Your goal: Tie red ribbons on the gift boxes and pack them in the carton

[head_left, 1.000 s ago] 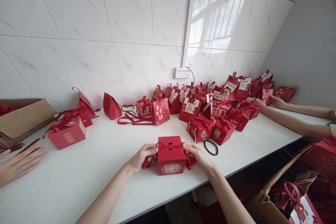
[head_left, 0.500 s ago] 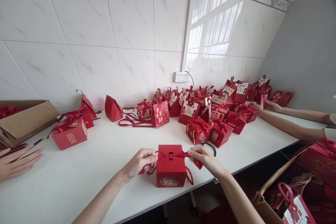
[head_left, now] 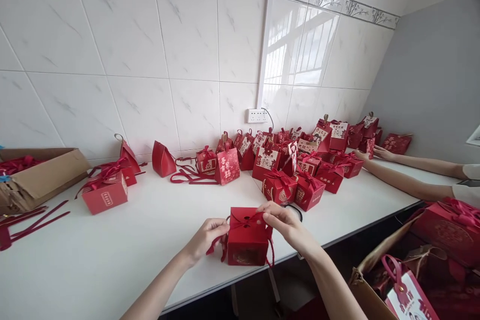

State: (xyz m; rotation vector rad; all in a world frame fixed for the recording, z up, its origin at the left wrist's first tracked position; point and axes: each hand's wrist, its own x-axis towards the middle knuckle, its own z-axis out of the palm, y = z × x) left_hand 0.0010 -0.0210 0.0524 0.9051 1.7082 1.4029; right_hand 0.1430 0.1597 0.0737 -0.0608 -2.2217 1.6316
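A red gift box (head_left: 247,247) stands upright near the front edge of the white table, a cut-out window in its front face and rope handles at its sides. A red ribbon (head_left: 245,223) is crossed over its lid between two dark holes. At the box's left side, my left hand (head_left: 207,240) pinches one end of the ribbon, whose tail hangs below the fingers. My right hand (head_left: 279,222) reaches over the lid's right corner, its fingers closed on the ribbon's other part. The fingertips of both hands partly cover the ribbon.
Several finished red boxes (head_left: 279,187) crowd the table's right half. Loose ribbons (head_left: 37,225) and a cardboard carton (head_left: 56,175) lie left. A co-worker's hands (head_left: 378,154) are at the far right. A carton of boxes (head_left: 371,280) stands below the table's right edge.
My right hand has moved inward over the lid, bringing its ribbon part nearer the middle. My left hand stays by the box. The other person's hand at the left has gone from view.
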